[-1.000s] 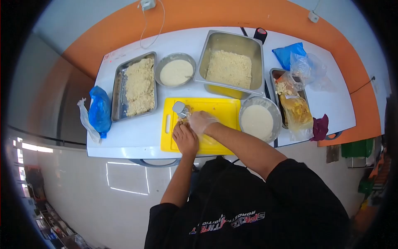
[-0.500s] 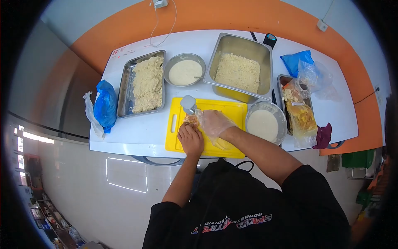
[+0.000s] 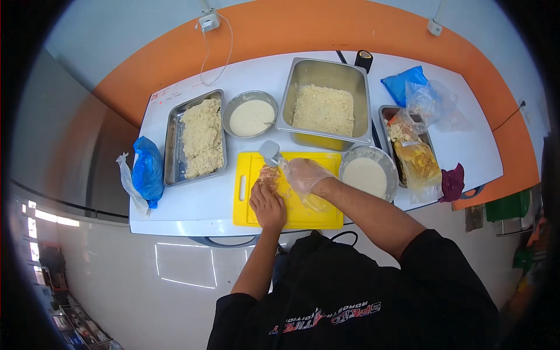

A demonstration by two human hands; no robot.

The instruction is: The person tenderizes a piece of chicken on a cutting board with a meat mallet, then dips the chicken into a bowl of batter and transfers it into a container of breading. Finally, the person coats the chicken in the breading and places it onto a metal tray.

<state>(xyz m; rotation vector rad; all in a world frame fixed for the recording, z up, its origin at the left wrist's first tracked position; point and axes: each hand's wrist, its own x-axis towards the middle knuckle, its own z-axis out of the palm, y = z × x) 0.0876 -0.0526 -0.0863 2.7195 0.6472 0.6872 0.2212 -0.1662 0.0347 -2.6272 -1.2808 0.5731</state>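
A flattened piece of raw meat [image 3: 269,174] lies on the left half of the yellow cutting board [image 3: 326,217]. My bare left hand [image 3: 268,205] holds its near end, fingers pressed on it against the board. My right hand [image 3: 306,175], in a clear plastic glove, is closed around a meat mallet [image 3: 269,150]. The mallet's square grey head is raised just beyond the far end of the meat, and its handle is mostly hidden in the glove. Pale smears mark the board below my right hand.
Beyond the board stand a bowl of white batter [image 3: 252,118] and a deep steel pan [image 3: 284,111] of crumbly coating. A tray [image 3: 171,156] of coated pieces is at left, beside a blue bag [image 3: 147,172]. Rightward are another batter bowl [image 3: 392,169] and a bagged yellow food [image 3: 417,163].
My view has tilted up, so the table sits lower in the picture. The mallet head has shifted slightly off the meat, showing more of it. My left hand stays on the meat.
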